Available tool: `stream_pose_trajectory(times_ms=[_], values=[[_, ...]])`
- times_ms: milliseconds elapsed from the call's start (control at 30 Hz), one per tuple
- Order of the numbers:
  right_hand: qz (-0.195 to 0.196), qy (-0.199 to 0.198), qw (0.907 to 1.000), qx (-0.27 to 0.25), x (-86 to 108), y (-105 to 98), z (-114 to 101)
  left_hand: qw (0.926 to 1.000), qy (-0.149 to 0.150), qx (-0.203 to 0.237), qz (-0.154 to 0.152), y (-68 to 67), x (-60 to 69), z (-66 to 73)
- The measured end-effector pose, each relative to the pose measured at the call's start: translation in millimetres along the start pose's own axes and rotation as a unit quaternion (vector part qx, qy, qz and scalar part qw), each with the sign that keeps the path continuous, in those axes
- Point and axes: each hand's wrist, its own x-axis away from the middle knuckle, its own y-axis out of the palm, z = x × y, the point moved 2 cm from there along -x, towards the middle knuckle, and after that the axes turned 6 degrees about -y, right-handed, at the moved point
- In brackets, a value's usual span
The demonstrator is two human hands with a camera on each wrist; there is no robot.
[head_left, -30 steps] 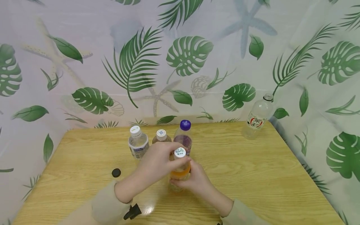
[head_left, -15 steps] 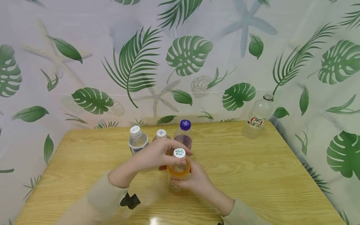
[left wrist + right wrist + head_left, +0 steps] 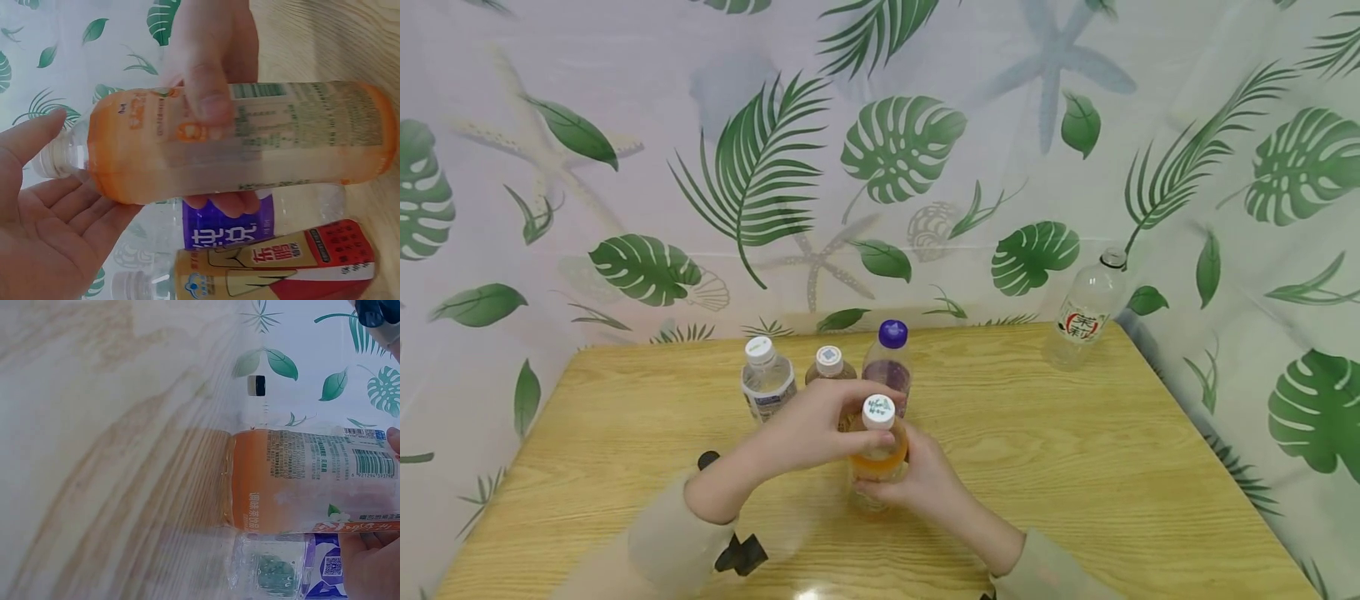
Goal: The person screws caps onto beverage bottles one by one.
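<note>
In the head view, the orange-labelled bottle (image 3: 877,462) is upright just below centre; the right hand (image 3: 917,479) grips its body, while the left hand (image 3: 811,427) has its fingers spread loosely round the white cap (image 3: 878,409), contact unclear. The step looks like working that cap; turning it would call for a firm pinch. At right, a clear bottle (image 3: 1082,317) reads 茉莉. In the left wrist view, lower centre, a purple-labelled bottle (image 3: 228,222) reads 纯悦, a gold-and-red bottle (image 3: 278,265) 东鹏. In the right wrist view, at right, the orange-labelled bottle shows 调味茶饮品.

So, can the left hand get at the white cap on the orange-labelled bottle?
Likely yes: the left hand flanks the white cap, whose top shows bare; the right hand grips the orange-labelled bottle lower down.
</note>
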Motion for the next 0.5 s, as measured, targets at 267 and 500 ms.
stream_pose_trajectory(times_ms=[267, 500], values=[[0.014, 0.005, 0.9999, 0.008, -1.0, 1.1, -0.5, 0.9981, -0.031, -0.032, 0.043, 6.4, 18.3, -15.2], [0.019, 0.012, 0.9992, 0.034, -0.2, 0.0, -3.2, 0.9962, -0.072, 0.013, 0.047, 15.7, 27.6, -30.9]])
